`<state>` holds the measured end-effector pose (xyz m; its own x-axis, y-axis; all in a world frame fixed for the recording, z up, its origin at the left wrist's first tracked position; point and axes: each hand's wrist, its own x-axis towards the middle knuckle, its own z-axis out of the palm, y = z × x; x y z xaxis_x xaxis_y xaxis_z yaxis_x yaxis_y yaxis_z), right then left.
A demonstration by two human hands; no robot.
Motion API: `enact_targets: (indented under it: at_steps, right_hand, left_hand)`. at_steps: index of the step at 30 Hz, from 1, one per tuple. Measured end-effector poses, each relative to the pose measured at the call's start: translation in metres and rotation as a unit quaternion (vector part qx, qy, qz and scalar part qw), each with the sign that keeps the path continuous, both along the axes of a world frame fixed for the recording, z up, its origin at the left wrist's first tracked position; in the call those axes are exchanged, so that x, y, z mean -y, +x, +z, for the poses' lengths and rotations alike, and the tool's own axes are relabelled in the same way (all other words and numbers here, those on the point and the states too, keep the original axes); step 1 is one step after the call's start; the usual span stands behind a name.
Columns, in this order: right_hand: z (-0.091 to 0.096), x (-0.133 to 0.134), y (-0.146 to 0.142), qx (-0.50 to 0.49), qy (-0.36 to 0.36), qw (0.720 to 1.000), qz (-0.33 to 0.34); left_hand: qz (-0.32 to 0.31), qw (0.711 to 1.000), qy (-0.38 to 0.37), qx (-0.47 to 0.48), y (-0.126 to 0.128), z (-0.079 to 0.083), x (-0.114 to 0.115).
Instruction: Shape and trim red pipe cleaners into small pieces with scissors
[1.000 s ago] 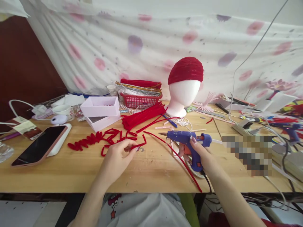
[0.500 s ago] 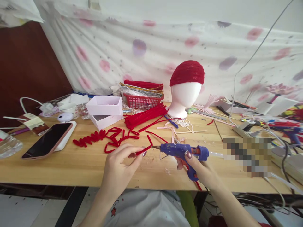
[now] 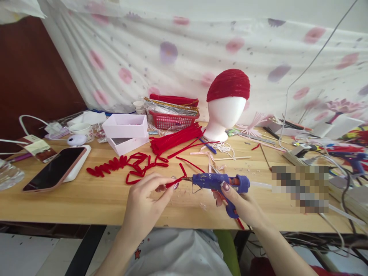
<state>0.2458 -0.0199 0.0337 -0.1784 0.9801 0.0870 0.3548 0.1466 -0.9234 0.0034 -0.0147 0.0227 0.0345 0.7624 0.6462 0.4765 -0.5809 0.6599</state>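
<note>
My left hand (image 3: pixel 146 201) pinches a short bent red pipe cleaner piece (image 3: pixel 180 175) over the wooden table (image 3: pixel 86 199). In my right hand (image 3: pixel 244 205) is a blue hot glue gun (image 3: pixel 220 182), its nozzle pointing left and touching or almost touching the held piece. Behind my left hand lies a row of folded red pipe cleaner loops (image 3: pixel 126 165). A bundle of straight red pipe cleaners (image 3: pixel 175 138) lies further back. A white foam head (image 3: pixel 225 111) wearing a red cap stands at the rear.
A phone (image 3: pixel 54 168) on a white stand lies at the left. Two pink boxes (image 3: pixel 125 132) and a red basket (image 3: pixel 172 119) sit behind the loops. Cables, a power strip (image 3: pixel 299 155) and another glue gun (image 3: pixel 355 159) crowd the right side. A flowered cloth hangs behind.
My right hand carried the glue gun left and nearer to me, bringing its nozzle to the red piece. My left hand lifted that piece slightly off the table.
</note>
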Motion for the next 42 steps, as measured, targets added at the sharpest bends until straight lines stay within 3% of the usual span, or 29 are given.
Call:
enact_targets:
  at_steps: [12, 25, 42]
  right_hand:
    - [0.0036, 0.0035, 0.0013, -0.006, -0.04, 0.997, -0.073]
    - [-0.0013, -0.0041, 0.0071, -0.042, -0.018, 0.998, -0.042]
    - [-0.0009, 0.0009, 0.0101, -0.012, 0.001, 0.998, -0.055]
  left_hand:
    - [0.004, 1.0, -0.005, 0.004, -0.0017, 0.0004, 0.0007]
    - [-0.009, 1.0, -0.009, -0.005, -0.003, 0.0022, 0.0046]
    - [0.002, 1.0, -0.023, 0.022, -0.0013, -0.001, 0.003]
